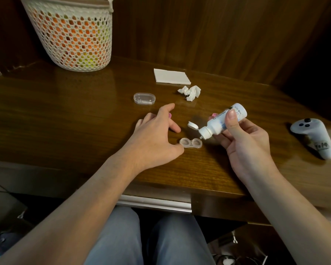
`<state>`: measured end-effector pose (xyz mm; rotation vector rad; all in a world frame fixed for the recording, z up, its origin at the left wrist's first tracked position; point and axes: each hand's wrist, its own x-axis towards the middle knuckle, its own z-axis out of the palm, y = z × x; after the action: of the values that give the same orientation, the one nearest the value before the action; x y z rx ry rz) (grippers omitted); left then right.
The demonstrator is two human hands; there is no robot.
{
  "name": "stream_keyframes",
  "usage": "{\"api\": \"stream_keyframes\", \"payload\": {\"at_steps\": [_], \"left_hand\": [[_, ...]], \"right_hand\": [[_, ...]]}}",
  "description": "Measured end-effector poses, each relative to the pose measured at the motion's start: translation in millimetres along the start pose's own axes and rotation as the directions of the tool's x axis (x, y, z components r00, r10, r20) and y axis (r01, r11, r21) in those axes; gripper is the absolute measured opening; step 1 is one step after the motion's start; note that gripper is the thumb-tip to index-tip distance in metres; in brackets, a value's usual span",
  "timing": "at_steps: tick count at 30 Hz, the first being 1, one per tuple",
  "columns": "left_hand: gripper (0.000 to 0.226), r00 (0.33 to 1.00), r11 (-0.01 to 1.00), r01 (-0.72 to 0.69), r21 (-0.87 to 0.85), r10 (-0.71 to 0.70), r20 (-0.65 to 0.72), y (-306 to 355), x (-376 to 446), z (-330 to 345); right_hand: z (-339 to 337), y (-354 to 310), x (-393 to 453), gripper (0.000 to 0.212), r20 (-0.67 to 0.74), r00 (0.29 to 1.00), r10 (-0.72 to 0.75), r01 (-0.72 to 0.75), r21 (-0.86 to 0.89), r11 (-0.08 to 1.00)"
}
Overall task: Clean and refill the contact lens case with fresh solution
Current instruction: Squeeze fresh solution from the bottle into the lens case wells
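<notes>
Glossy wooden table (65,115), clear plastic lens case (191,143), white plastic bottle (221,121), crumpled tissue paper (190,92).

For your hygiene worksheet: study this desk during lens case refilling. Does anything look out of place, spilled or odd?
No spill shows. The crumpled tissue lies loose on the table, and a white handheld controller unrelated to lens care sits at its right end. The solution bottle in the right hand tilts properly over the lens case.
</notes>
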<state>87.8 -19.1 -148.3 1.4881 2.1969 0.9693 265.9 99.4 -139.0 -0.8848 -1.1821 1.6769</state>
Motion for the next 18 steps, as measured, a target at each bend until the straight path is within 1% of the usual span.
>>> {"api": "stream_keyframes", "payload": {"at_steps": [9, 18], "left_hand": [[0.102, 1.0, 1.0, 0.009, -0.004, -0.009, 0.004, 0.9, -0.1, -0.1], [0.103, 1.0, 1.0, 0.011, -0.006, -0.011, 0.004, 0.0, 0.3, 0.5]], "right_hand": [[0.3, 0.0, 0.3, 0.055, -0.012, 1.0, 0.008, -0.008, -0.004, 1.0], [0.2, 0.2, -0.1, 0.06, -0.01, 1.0, 0.006, -0.006, -0.007, 1.0]]}}
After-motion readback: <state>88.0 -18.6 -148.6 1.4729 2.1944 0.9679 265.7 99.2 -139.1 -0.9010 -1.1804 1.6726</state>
